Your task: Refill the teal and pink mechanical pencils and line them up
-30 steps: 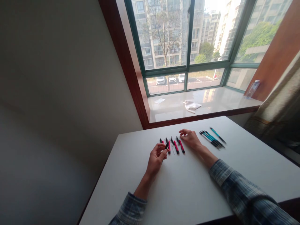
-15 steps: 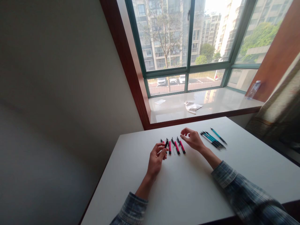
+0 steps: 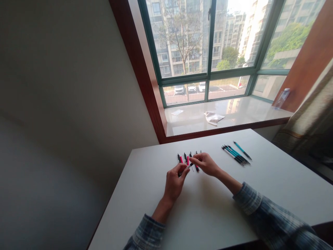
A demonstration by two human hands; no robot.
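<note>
My left hand (image 3: 174, 181) is closed around a slim pen (image 3: 187, 167), which has a pale barrel and black parts and points up to the right. At its far end, my right hand (image 3: 206, 164) pinches with thumb and fingers; the exact contact is partly hidden. Just behind both hands, a row of disassembled pink and black pen parts (image 3: 181, 159) lies on the white table (image 3: 145, 187), with thin light pieces among them. My right hand and the held pen cover some of the row.
Several teal and black pens (image 3: 235, 156) lie side by side to the right, and a single teal pen (image 3: 242, 150) lies a little apart. Beyond the table, a white cloth (image 3: 213, 118) and a clear bottle (image 3: 281, 99) are on the window sill (image 3: 187, 121).
My right hand has come left and down from above the row and closed on the pen. My left hand has tilted the pen, and its pale barrel now shows.
</note>
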